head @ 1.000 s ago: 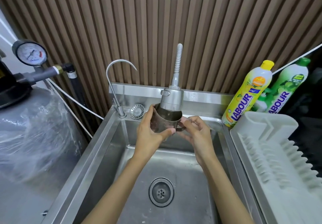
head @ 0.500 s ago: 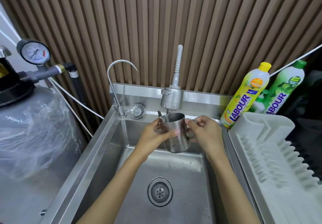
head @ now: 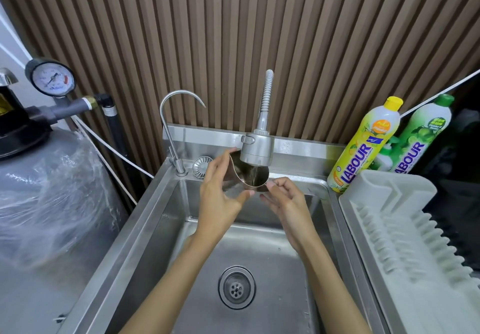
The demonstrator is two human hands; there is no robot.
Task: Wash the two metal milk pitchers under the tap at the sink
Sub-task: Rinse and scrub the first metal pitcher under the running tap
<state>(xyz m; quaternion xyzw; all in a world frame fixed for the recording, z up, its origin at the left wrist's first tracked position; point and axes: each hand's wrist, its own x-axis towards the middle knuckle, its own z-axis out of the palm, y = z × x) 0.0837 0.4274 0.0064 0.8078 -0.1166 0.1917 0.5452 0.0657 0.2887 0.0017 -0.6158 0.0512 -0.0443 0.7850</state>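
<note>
Being held tilted just beneath the spray tap head (head: 257, 149), the metal milk pitcher (head: 250, 176) is being filled by a thin stream that is falling into its open mouth. Its body is being gripped by the left hand (head: 220, 193), whose fingers are curled round the far side while the thumb is being pressed near the lower rim. Its handle side is being pinched by the right hand (head: 287, 199), whose fingertips are drawn together there, though the handle itself is mostly being hidden by them. Only this one pitcher is being shown; the second is not being seen anywhere. Directly above the fingers, the tap head is almost being touched by the pitcher's rim. Well below them, the drain (head: 237, 287) is being left uncovered in the floor of the sink (head: 161, 211). Left of the left fingers a slim gooseneck tap (head: 179, 107) is being left unused. Right of the right fingers a white dish rack (head: 389, 216), a yellow detergent bottle (head: 363, 146) and a green detergent bottle (head: 420, 136) are being kept. By judgement, the main risk is being posed by wet steel. A slip could be caused by too light a pinch as the weight of water is being added. The rim could also be knocked against the tap head if it is being lifted any higher, with water being thrown beyond the sink.
</note>
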